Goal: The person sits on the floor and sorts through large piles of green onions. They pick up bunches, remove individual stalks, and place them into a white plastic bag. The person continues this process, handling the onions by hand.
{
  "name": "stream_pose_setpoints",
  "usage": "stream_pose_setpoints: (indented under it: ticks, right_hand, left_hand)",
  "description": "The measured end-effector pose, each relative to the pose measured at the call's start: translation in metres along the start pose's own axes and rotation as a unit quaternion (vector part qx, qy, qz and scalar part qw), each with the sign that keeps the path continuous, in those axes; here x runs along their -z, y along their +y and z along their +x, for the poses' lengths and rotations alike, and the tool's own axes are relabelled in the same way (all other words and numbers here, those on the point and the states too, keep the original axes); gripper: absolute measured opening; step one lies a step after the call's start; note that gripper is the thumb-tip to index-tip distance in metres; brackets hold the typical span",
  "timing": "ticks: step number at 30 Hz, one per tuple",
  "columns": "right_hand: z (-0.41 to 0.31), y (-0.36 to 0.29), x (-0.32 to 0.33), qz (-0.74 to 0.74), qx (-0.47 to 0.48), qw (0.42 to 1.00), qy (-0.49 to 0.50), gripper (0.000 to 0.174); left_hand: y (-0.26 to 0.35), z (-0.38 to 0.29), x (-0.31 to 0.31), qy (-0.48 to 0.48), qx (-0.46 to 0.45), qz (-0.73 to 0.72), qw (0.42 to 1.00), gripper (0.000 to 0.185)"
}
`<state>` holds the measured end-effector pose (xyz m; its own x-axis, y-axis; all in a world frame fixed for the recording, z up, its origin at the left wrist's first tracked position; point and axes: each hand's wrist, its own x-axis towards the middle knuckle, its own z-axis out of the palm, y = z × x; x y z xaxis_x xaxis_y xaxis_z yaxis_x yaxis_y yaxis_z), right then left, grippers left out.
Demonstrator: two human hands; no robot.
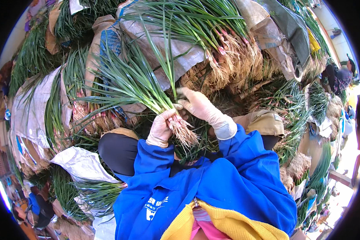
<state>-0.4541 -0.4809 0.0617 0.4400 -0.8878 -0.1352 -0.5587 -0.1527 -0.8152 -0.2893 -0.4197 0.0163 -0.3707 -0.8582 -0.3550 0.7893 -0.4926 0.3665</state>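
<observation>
My left hand (163, 126), in a pale thin glove, grips a bunch of scallion-like plants (151, 94) just above the roots. Their long green leaves fan out to the upper left. Pale stringy roots (184, 130) hang below the fist, toward my lap. My right hand (196, 103), gloved too, is beside the top of that fist with its fingers blurred. At its fingertips is the lower end of a single upright green stalk (169, 64), apart from the bunch. Whether those fingers pinch the stalk cannot be made out.
A large heap of rooted plants (228, 57) lies ahead on woven sacking (180, 66). More bundles (87, 115) stand at the left, and loose plants (288, 105) lie at the right. A white plastic sheet (82, 163) is by my left knee. People (342, 76) are at both edges.
</observation>
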Motion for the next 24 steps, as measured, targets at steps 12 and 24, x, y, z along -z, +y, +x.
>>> stream_pose_setpoints:
  ticks: [12,24]
  right_hand:
    - [-0.029,-0.012,0.044,0.235,-0.078,0.965,-0.083,0.019]
    - [0.006,-0.008,0.003,-0.040,0.059,0.997,0.019,0.015]
  left_hand:
    - [0.032,-0.004,0.003,-0.006,-0.103,-0.116,0.988,0.023]
    - [0.019,-0.008,-0.014,0.025,-0.013,0.005,1.000,0.026]
